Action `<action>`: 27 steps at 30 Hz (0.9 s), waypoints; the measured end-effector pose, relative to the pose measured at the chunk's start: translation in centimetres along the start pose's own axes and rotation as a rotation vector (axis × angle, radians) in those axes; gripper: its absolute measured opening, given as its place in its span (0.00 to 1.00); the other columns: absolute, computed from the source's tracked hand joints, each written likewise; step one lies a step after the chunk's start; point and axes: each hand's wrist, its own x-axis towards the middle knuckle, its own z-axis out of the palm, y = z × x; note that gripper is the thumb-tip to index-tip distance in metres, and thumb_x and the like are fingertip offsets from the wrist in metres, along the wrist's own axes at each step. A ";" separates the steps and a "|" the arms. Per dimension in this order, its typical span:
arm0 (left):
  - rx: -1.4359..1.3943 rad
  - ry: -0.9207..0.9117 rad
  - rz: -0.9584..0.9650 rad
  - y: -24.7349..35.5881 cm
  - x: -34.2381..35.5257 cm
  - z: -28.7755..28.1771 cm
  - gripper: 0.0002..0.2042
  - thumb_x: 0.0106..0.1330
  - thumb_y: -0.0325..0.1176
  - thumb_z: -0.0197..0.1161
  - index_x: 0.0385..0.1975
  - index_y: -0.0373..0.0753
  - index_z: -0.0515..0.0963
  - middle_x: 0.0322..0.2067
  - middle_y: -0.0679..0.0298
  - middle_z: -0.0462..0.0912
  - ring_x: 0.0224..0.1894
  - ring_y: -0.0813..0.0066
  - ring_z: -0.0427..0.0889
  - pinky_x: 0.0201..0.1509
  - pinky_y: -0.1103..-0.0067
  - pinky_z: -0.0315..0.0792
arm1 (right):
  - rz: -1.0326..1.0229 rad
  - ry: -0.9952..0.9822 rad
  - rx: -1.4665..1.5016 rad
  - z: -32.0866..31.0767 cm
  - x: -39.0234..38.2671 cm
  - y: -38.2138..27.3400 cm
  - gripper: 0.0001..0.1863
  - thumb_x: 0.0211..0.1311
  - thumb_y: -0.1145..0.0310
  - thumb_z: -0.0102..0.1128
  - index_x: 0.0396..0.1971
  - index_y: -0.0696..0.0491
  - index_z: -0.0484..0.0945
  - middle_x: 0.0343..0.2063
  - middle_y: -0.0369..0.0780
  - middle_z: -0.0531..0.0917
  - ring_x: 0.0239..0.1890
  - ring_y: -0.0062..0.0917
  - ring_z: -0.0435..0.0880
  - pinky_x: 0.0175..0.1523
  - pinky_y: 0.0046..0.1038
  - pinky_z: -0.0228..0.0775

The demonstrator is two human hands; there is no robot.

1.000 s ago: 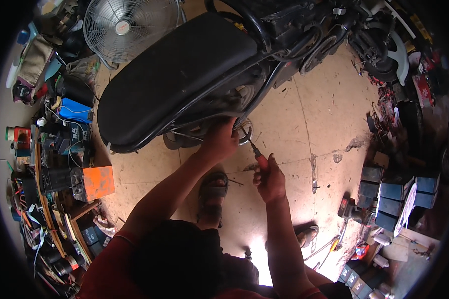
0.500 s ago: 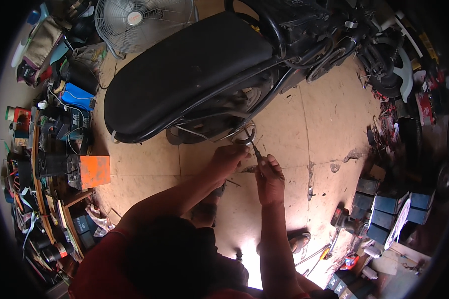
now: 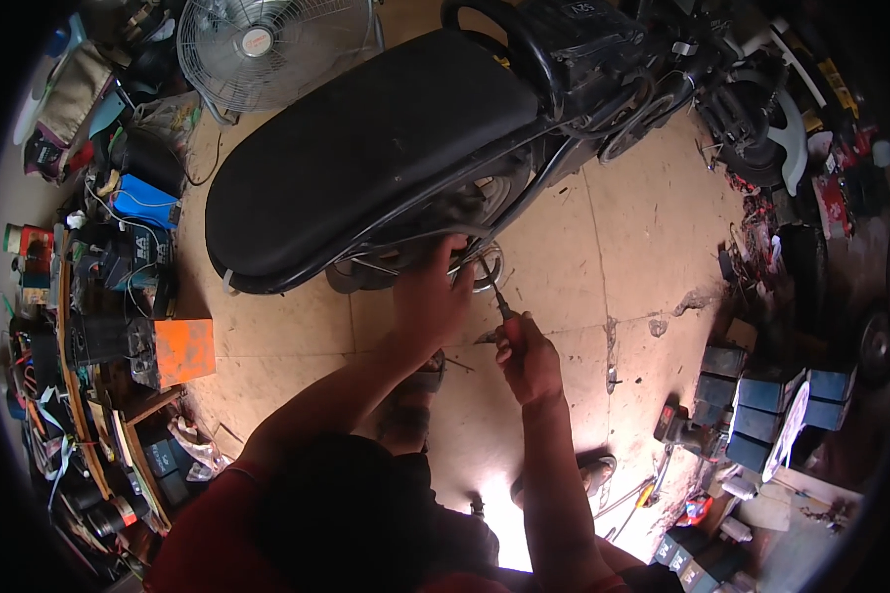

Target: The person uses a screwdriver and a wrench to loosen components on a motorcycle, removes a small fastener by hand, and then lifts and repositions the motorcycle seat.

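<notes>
A two-wheeled bike with a long black seat (image 3: pixel 366 148) and dark tube frame stands ahead of me. My right hand (image 3: pixel 531 364) is closed round the handle of a screwdriver (image 3: pixel 504 308). Its thin shaft slants up and left to the bike's lower side, beside a round metal ring (image 3: pixel 492 277); where the tip rests I cannot make out. My left hand (image 3: pixel 430 301) reaches up against the frame just left of the shaft, its thumb and a finger stretched apart. The other left fingers are dark against the bike, and no object shows in them.
A metal fan (image 3: pixel 257 42) stands behind the seat. On the left are an orange-faced box (image 3: pixel 185 351), a blue box (image 3: pixel 146 201) and wooden boards. Dark battery-like blocks (image 3: pixel 761 425) and a power drill (image 3: pixel 677 427) lie at the right. Cracks run across the tan floor (image 3: pixel 564 257).
My left hand has moved up and left from near the screwdriver to the bike's frame. The right hand has dropped slightly back along with the screwdriver. The view has shifted a little.
</notes>
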 end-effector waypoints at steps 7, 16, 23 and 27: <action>0.276 -0.262 0.061 -1.6 1.6 0.8 0.19 0.64 0.31 0.68 0.55 0.41 0.78 0.37 0.50 0.86 0.41 0.45 0.85 0.45 0.60 0.80 | 0.067 -0.001 0.082 -0.4 0.0 0.8 0.17 0.82 0.55 0.47 0.45 0.55 0.76 0.33 0.40 0.81 0.29 0.21 0.77 0.30 0.19 0.69; 0.229 -0.261 0.025 -1.7 1.8 1.6 0.19 0.68 0.34 0.67 0.58 0.40 0.78 0.27 0.48 0.85 0.33 0.47 0.86 0.37 0.63 0.78 | 0.024 0.043 -0.071 -0.1 -0.4 -0.2 0.20 0.81 0.51 0.48 0.44 0.55 0.76 0.31 0.42 0.83 0.25 0.22 0.77 0.28 0.21 0.67; 0.107 -0.251 0.029 -3.3 2.0 2.5 0.16 0.66 0.30 0.67 0.53 0.36 0.82 0.30 0.48 0.87 0.35 0.50 0.88 0.40 0.66 0.80 | -0.007 0.000 -0.090 -1.0 0.5 -0.6 0.18 0.80 0.53 0.52 0.46 0.55 0.78 0.31 0.40 0.83 0.25 0.21 0.77 0.29 0.20 0.68; 0.013 -0.211 0.078 -4.4 2.0 2.4 0.14 0.67 0.31 0.67 0.50 0.34 0.83 0.32 0.48 0.88 0.35 0.53 0.89 0.42 0.68 0.80 | -0.217 0.087 -0.126 0.2 -0.2 0.1 0.14 0.78 0.58 0.59 0.46 0.54 0.79 0.31 0.38 0.83 0.27 0.20 0.78 0.32 0.18 0.71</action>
